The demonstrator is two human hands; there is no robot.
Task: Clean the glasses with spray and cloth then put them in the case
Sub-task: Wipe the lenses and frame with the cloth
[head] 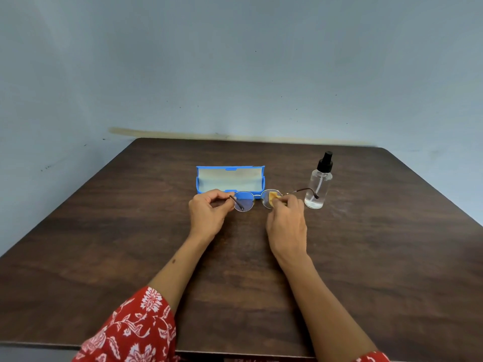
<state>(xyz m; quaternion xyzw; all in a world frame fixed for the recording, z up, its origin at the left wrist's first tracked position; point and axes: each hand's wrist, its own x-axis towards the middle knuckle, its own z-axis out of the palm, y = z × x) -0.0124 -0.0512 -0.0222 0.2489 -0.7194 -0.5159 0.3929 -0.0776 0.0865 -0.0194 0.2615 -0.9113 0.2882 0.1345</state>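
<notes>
Above the middle of the dark wooden counter (366,257), as the head camera sees it, a pair of round, thin-rimmed metal glasses (252,201) is held up between two bare hands. The left hand (209,214) has its fingers curled and pinches the frame at the left hinge, where the folded temple crosses the left lens. The right hand (286,222) pinches a small yellow cloth (273,197) against the right lens, thumb and fingertips closed on it. The right temple stands open and reaches out toward the right, its dark tip in front of the spray bottle (318,188).

That bottle is clear, with a black pump top, and stands upright on the counter just to the right of the right hand, toward the far right corner. Whether the temple tip touches it cannot be told.

Just behind the glasses, toward the far edge, a blue glasses case (230,180) lies open with its pale lining facing the camera; the left lens overlaps its front rim in the view.

A red sleeve with a white floral print (130,333) covers the left upper arm at the near edge. A grey-blue wall (235,61) rises behind the counter.
</notes>
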